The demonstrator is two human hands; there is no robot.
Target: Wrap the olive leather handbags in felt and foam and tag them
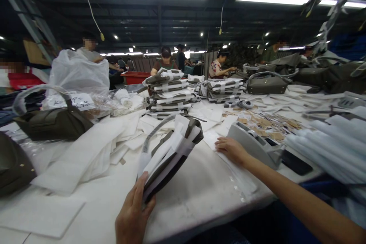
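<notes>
My left hand [135,209] grips the near end of a dark folded bag [171,156] wrapped in white foam and pale bands, its covered handle arching on the left. The bag is tilted, its far end raised above the white table [197,198]. My right hand [231,150] rests with its fingers close together on thin white sheets [238,173], just left of a grey tape dispenser [254,143]. Whether those fingers pinch a sheet is not clear.
Stacked wrapped bags [168,95] stand behind the held one. Loose white sheets [82,152] and a dark handbag [54,122] lie left. A phone [296,162] and foam rolls [334,141] are right. Several people are across the table.
</notes>
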